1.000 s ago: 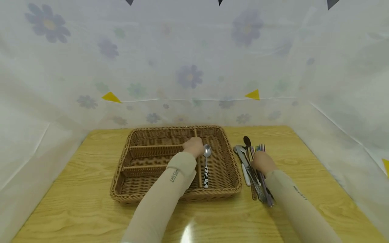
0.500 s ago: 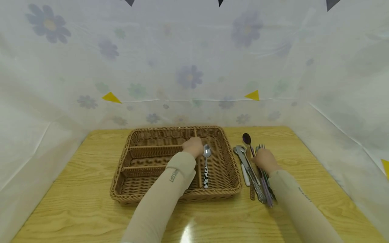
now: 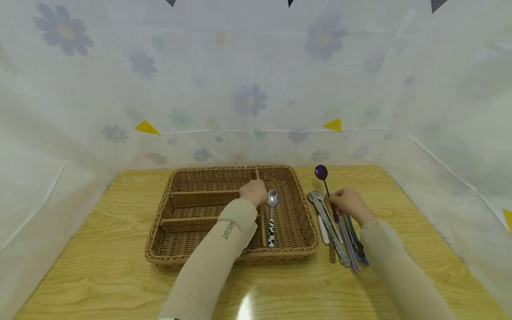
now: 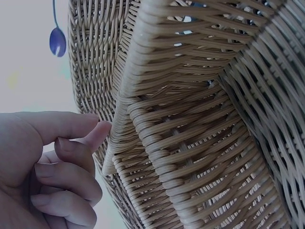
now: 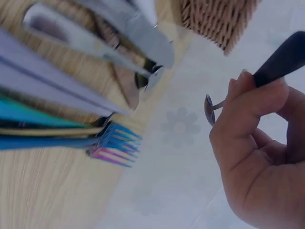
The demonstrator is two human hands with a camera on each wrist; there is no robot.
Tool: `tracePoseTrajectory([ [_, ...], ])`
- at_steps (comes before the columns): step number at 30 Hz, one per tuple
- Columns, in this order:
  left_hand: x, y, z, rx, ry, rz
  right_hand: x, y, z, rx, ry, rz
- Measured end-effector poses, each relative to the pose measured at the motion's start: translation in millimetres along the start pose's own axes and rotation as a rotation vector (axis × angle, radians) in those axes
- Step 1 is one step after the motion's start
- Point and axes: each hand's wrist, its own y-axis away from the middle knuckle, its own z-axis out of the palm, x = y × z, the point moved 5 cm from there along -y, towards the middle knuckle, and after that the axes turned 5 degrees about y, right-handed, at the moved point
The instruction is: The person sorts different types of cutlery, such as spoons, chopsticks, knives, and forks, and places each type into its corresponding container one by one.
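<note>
My right hand (image 3: 350,203) pinches a dark spoon with a purple bowl (image 3: 321,172) by its handle, bowl pointing away from me, just above the cutlery pile. In the right wrist view its black handle (image 5: 282,59) lies between thumb and fingers. My left hand (image 3: 254,193) is over the long divider of a wicker cutlery basket (image 3: 280,254). The left wrist view shows that hand with loosely curled fingers (image 4: 71,179) and nothing visible in them; its fingertips are close to the wicker divider (image 4: 131,76), contact unclear. A spoon with a black-and-white handle (image 3: 271,231) lies in the basket's right compartment.
Right of the basket, the pile has a silver knife (image 3: 326,218), a white-handled piece (image 3: 323,231), lavender sticks (image 3: 351,251) and several rainbow-coloured forks (image 5: 116,145). They lie on a wood-grain table (image 3: 288,289). A flowered white curtain (image 3: 256,146) hangs behind the table.
My right hand has drawn the purple-bowled spoon up out of the pile and slightly away from me, uncovering the blue and green handles beneath. The left hand has stayed at the divider.
</note>
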Motion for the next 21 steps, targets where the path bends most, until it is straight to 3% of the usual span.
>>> tracePoseTrajectory([
  [11,-0.5,-4.7,0.4,0.007,0.034,-0.002,-17,3.0,8,-0.081,-0.220,0.003],
  [16,-0.5,-7.7,0.2,0.012,0.147,0.004,-30,6.8,14,-0.106,-0.278,-0.031],
  [21,0.3,-10.0,-1.3,0.003,0.299,0.059,-45,11.5,23,-0.163,-0.324,-0.066],
])
